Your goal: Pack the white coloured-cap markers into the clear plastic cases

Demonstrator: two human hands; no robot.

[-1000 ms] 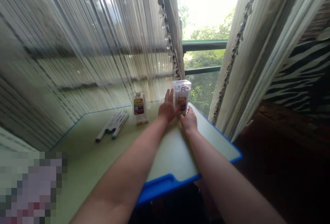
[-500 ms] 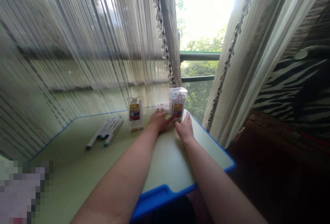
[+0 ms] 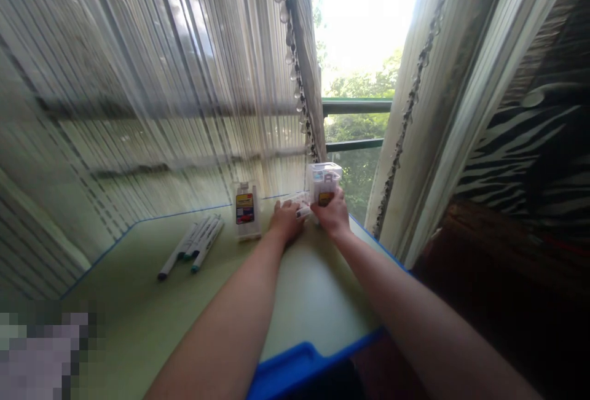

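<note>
Head view: right hand [image 3: 334,214] closed narrowly around the lower part of a clear plastic lidded box [image 3: 323,179] with a colourful label, near the far edge of a pale green board with blue trim [image 3: 286,363]. Left hand [image 3: 286,220] rests open, palm down, just beside a small white packet [image 3: 300,204]. Farther left — an upright clear labelled pack [image 3: 246,211] and white markers with dark tips [image 3: 193,243], lying together.
</note>
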